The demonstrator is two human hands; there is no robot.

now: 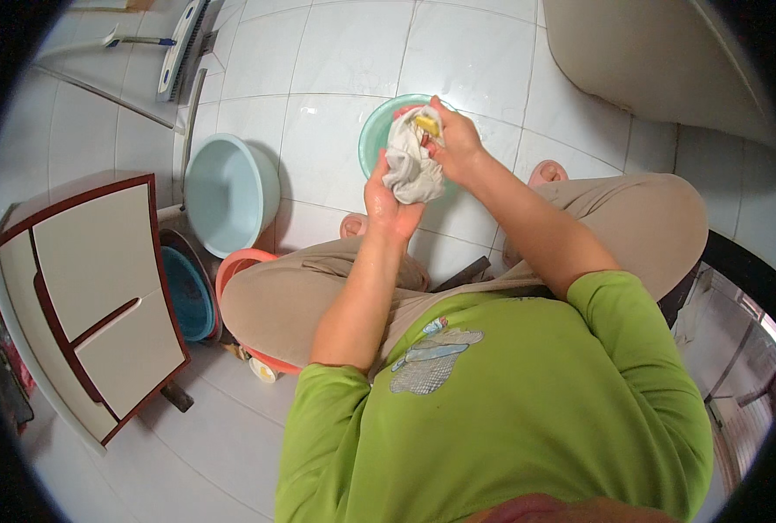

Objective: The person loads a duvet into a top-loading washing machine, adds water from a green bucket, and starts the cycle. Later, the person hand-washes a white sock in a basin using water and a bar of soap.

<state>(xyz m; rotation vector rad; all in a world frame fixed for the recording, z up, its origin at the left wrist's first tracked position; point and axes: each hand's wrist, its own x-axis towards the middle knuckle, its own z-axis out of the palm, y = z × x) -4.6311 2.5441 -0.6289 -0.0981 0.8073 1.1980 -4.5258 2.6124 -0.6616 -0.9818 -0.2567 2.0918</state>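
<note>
A crumpled, damp-looking white cloth (413, 171) is held up in both hands over a round green plastic basin (371, 145) on the floor. My left hand (389, 204), palm up, supports the cloth from below and grips its near left side. My right hand (458, 142) grips its right edge with the thumb side up. Against the cloth, at the right fingers, lies a small yellow block (428, 125); whether it is soap is unclear. Something pink (409, 108) shows behind the cloth at the basin's far rim. The basin's inside is mostly hidden.
A pale blue basin (226, 196) leans at the left, near a darker blue basin (188, 294) and an orange basin (247, 260). The white-and-brown cabinet (100, 261) stands farther left. A floor brush (180, 52) rests by the wall. A large beige fixture (649, 59) occupies the upper right.
</note>
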